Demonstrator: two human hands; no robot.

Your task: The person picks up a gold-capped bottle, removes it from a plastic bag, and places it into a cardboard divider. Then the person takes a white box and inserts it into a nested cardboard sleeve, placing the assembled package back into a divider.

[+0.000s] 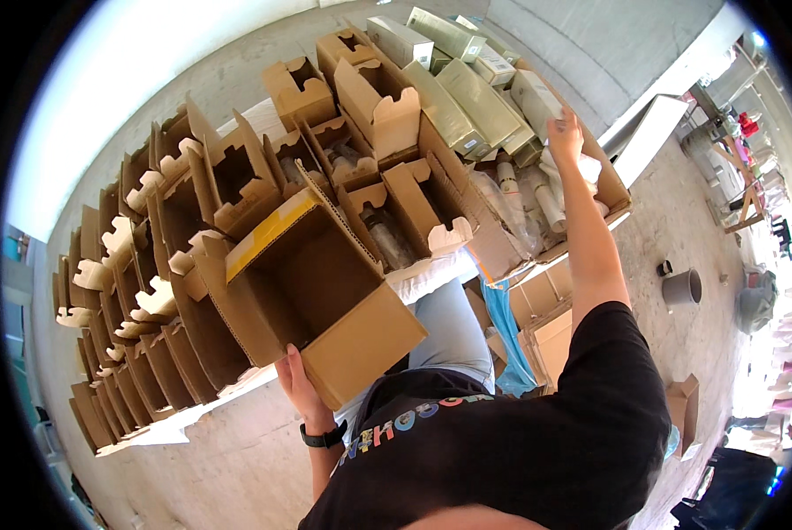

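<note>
My left hand (301,389) grips the lower edge of an open, empty-looking cardboard box (365,349) with a yellow strip along one rim. It is tilted against my body and the row of boxes. Stretched far to the right, my right hand (565,140) has its fingers closed at the near end of a pale slim carton (535,94). That carton lies among shiny pale-gold cartons (477,99) in a large cardboard box (615,187). Below my right wrist, bottles in clear plastic wrap (511,190) lie in the same large box.
Many open brown boxes (237,181) stand in rows to the left, some holding wrapped bottles (387,238). Flattened cardboard (550,340) and a blue plastic sheet (505,336) are below the large box. A grey bucket (681,288) stands on the floor at right.
</note>
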